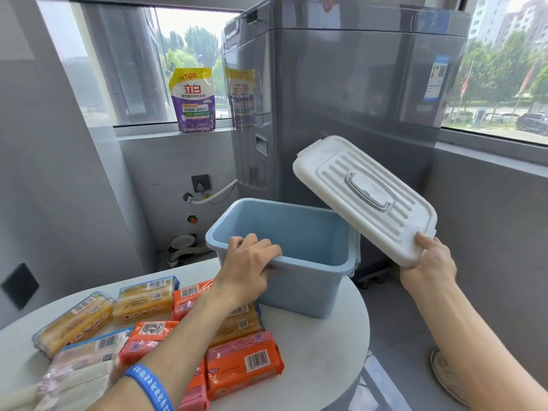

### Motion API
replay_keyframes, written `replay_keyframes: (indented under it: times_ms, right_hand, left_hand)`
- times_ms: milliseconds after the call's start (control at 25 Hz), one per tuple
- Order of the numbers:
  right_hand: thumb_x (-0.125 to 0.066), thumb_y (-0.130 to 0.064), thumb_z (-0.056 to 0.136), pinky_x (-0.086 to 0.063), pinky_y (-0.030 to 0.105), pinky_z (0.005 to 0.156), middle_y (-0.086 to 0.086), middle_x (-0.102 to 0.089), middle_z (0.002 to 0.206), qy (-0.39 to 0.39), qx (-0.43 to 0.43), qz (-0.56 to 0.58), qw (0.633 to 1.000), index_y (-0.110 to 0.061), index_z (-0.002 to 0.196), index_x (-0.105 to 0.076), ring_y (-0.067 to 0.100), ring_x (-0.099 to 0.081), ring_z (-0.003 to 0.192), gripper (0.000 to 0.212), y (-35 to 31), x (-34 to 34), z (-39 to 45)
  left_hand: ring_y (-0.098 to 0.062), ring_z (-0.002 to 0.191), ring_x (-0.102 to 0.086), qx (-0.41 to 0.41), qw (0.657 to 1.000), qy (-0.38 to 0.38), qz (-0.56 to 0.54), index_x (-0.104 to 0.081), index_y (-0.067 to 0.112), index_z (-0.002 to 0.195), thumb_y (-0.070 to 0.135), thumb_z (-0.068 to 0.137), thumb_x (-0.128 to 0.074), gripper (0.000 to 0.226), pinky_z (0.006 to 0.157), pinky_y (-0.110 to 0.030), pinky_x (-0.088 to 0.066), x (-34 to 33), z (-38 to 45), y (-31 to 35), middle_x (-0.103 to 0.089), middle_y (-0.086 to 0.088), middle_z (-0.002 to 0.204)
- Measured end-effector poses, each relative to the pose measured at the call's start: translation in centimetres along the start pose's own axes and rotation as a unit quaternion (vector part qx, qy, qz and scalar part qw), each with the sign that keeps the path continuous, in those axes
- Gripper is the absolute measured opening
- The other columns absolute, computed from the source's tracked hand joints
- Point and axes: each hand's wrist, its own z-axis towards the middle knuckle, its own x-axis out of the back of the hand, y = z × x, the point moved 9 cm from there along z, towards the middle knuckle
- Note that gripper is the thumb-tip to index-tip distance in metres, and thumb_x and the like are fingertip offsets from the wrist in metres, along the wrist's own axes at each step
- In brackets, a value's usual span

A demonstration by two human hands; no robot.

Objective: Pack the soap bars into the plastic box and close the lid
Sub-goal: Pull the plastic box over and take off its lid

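Observation:
A light blue plastic box (308,287) stands open and empty at the far side of a round white table (320,360). My left hand (247,268) grips the box's near rim. Held tilted in the air to the right of the box is its white lid (363,197), with my right hand (430,262) shut on the lid's near corner. Several wrapped soap bars lie on the table to the left of the box: orange packs (243,363), yellow packs (145,301) and pale packs (83,369). My left forearm crosses over some of them.
A tall grey washing machine (341,99) stands right behind the box. A purple detergent pouch (194,100) sits on the window sill. Hoses and a wall socket (200,183) are low on the back wall. The floor drops away to the table's right.

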Motion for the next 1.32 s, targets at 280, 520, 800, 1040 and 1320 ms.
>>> replay_keyframes:
  times_ms: [280, 520, 800, 1040, 1320]
  right_hand:
    - [-0.063, 0.003, 0.085, -0.058, 0.043, 0.089, 0.006, -0.073, 0.116, 0.020, -0.031, -0.021, 0.999, -0.008, 0.127, -0.061, 0.023, -0.073, 0.097, 0.044, 1.3, 2.2, 1.1]
    - [-0.064, 0.002, 0.081, -0.056, 0.032, 0.068, 0.005, -0.069, 0.115, 0.047, 0.046, -0.120, 0.991, -0.014, 0.129, -0.059, 0.020, -0.069, 0.092, 0.051, 1.2, 4.0, 2.2]
    - [-0.065, -0.009, 0.083, -0.054, 0.043, 0.080, 0.010, -0.061, 0.117, -0.021, 0.051, -0.365, 0.929, -0.014, 0.138, -0.048, 0.030, -0.062, 0.096, 0.058, 8.3, 2.1, 1.0]
    - [-0.058, -0.017, 0.090, -0.041, 0.033, 0.065, 0.017, -0.060, 0.107, -0.060, -0.036, -0.498, 0.865, 0.001, 0.120, -0.051, 0.031, -0.056, 0.088, 0.036, 13.3, 1.1, 1.1]
    - [-0.049, -0.045, 0.089, -0.051, 0.040, 0.086, -0.005, -0.061, 0.114, -0.101, 0.150, -0.363, 0.914, -0.027, 0.116, -0.058, 0.019, -0.061, 0.100, 0.034, 3.3, -3.9, -1.2]
  left_hand:
    - [-0.029, 0.076, -0.050, 0.048, 0.979, 0.143, 0.138, -0.063, 0.017, 0.082, -0.004, 0.069, -0.065, 0.024, 0.069, -0.037, -0.023, 7.7, -0.6, -4.2, -0.059, 0.001, 0.075]
    - [-0.035, 0.080, -0.052, 0.180, 0.950, 0.169, 0.192, -0.065, 0.011, 0.086, -0.011, 0.066, -0.066, 0.030, 0.070, -0.041, -0.026, 11.4, -2.9, -8.9, -0.063, -0.008, 0.079]
    - [-0.034, 0.080, -0.054, 0.141, 0.961, 0.189, 0.146, -0.065, 0.012, 0.088, -0.002, 0.072, -0.073, 0.022, 0.068, -0.033, -0.014, 10.8, -2.6, -7.8, -0.064, -0.005, 0.081]
    - [-0.029, 0.079, -0.053, 0.087, 0.977, 0.169, 0.099, -0.064, 0.015, 0.087, 0.002, 0.072, -0.075, 0.023, 0.069, -0.031, -0.011, 8.2, -1.2, -5.7, -0.062, 0.000, 0.079]
    - [-0.027, 0.080, -0.051, 0.043, 0.990, 0.130, 0.035, -0.062, 0.017, 0.089, 0.006, 0.073, -0.073, 0.023, 0.068, -0.033, -0.015, 4.3, 0.8, -2.1, -0.059, 0.002, 0.079]
